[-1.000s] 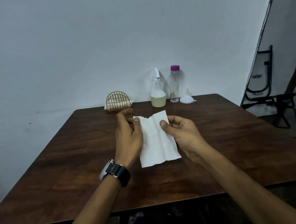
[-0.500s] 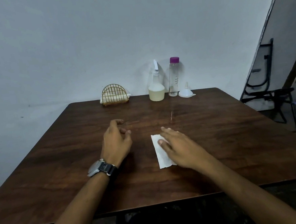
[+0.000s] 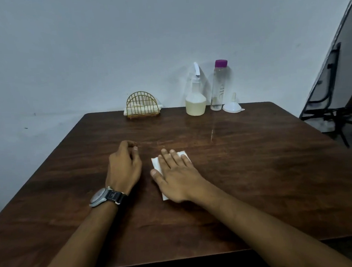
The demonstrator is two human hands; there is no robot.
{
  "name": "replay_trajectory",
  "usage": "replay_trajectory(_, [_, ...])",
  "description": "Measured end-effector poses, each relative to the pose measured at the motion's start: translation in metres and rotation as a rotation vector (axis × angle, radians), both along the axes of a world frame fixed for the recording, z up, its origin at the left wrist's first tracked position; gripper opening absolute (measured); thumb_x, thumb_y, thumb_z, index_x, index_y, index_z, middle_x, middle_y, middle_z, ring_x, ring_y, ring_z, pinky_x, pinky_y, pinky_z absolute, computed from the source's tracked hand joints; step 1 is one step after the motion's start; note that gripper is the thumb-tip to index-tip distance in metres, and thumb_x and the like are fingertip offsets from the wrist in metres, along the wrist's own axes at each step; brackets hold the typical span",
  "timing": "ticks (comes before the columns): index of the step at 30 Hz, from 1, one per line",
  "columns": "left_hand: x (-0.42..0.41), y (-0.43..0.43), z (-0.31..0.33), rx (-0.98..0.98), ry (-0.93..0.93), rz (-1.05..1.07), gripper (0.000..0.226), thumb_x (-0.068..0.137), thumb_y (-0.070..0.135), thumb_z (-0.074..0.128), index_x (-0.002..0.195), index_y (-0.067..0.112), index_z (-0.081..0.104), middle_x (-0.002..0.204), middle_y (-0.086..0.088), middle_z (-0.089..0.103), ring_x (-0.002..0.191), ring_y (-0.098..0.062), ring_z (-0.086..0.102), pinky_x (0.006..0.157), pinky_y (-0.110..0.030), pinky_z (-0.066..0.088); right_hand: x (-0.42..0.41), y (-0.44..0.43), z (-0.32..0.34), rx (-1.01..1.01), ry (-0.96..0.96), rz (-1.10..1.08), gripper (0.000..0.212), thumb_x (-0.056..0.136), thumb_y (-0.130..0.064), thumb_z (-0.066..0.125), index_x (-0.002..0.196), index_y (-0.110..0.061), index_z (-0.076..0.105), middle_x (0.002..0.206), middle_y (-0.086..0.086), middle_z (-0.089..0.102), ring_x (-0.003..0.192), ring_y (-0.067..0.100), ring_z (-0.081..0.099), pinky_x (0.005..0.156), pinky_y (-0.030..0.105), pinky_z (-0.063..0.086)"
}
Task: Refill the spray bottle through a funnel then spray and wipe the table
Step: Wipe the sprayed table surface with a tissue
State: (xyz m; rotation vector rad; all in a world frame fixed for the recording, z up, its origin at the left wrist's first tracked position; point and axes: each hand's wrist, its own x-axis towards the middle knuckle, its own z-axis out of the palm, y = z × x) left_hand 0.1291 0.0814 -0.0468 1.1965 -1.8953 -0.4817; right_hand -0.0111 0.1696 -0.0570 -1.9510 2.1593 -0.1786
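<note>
Pressing flat on a white paper napkin (image 3: pixel 156 163), the right hand (image 3: pixel 178 175) lies palm down near the middle of the dark wooden table (image 3: pixel 257 179), its fingers straight and slightly spread, pointing away from the person, with the thumb out to the left. The left hand (image 3: pixel 124 168) sits just beside it, apart from the napkin, back upward, its fingers loosely curled and holding nothing; whether it rests on the wood or floats just over it cannot be told. A wristwatch (image 3: pixel 104 197) with a grey case and dark strap sits on the left wrist, its face too small to read. Both forearms run bare to the lower edge of the view. At the far edge of the table, against the wall, the spray bottle (image 3: pixel 196 104) stands upright with pale yellowish liquid in its lower part; just to its right stands a tall clear bottle (image 3: pixel 217 88) with a purple cap, bearing pale lettering up its side that is too blurred to read. The white funnel (image 3: pixel 232 107) rests mouth down beside that, spout up. To the left, a gold wire holder (image 3: pixel 143 104) keeps more napkins. Most of the napkin is hidden under the right palm, only its left edge and far corners showing. A faint wet streak (image 3: pixel 212 134) glints on the wood. A black folding chair (image 3: pixel 336 109) is cut off at the right.
</note>
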Motion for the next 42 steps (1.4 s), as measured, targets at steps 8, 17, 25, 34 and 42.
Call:
replay_trajectory(8, [0.002, -0.006, -0.006, -0.009, 0.108, 0.004, 0.019, 0.101, 0.015, 0.053, 0.118, 0.013, 0.062, 0.096, -0.007, 0.075, 0.087, -0.026, 0.071, 0.078, -0.035, 0.053, 0.016, -0.094, 0.001, 0.021, 0.045, 0.054, 0.066, 0.113, -0.046, 0.015, 0.169, -0.013, 0.001, 0.178, 0.004, -0.012, 0.164, 0.024, -0.011, 0.132, 0.045, -0.006])
replay_trajectory(17, [0.008, -0.006, -0.005, -0.029, 0.159, 0.075, 0.019, 0.103, 0.016, 0.052, 0.12, 0.015, 0.06, 0.086, -0.001, 0.068, 0.065, -0.015, 0.052, 0.065, -0.029, 0.035, -0.02, -0.135, 0.007, -0.004, 0.042, 0.02, 0.066, 0.113, -0.048, 0.013, 0.169, -0.015, 0.008, 0.178, 0.004, -0.003, 0.165, 0.023, -0.003, 0.132, 0.041, -0.004])
replay_trajectory(25, [0.007, -0.004, -0.002, 0.017, 0.147, 0.031, 0.019, 0.105, 0.019, 0.05, 0.122, 0.019, 0.059, 0.084, 0.011, 0.065, 0.071, -0.004, 0.06, 0.065, -0.032, 0.041, -0.222, -0.059, 0.008, 0.028, 0.195, -0.356, 0.062, 0.114, -0.038, 0.01, 0.167, -0.006, 0.015, 0.176, 0.016, 0.007, 0.164, 0.029, 0.006, 0.133, 0.042, 0.007])
replay_trajectory(34, [0.002, -0.002, 0.0, 0.007, 0.026, -0.036, 0.015, 0.103, 0.03, 0.053, 0.113, 0.021, 0.061, 0.077, 0.005, 0.065, 0.07, -0.013, 0.062, 0.065, -0.034, 0.048, -0.289, -0.025, -0.014, 0.092, 0.236, -0.63, 0.1, 0.085, -0.067, -0.009, 0.169, -0.017, 0.016, 0.178, 0.007, 0.005, 0.164, 0.029, 0.005, 0.132, 0.053, 0.007])
replay_trajectory(42, [0.0, -0.005, -0.006, -0.075, -0.019, -0.148, 0.037, 0.104, 0.033, 0.048, 0.127, 0.01, 0.064, 0.124, -0.006, 0.069, 0.115, -0.022, 0.064, 0.1, -0.033, 0.049, -0.032, -0.068, 0.005, 0.041, 0.23, -0.08, 0.064, 0.113, -0.042, 0.021, 0.169, -0.018, 0.003, 0.177, 0.016, -0.006, 0.163, 0.038, -0.002, 0.131, 0.057, 0.001])
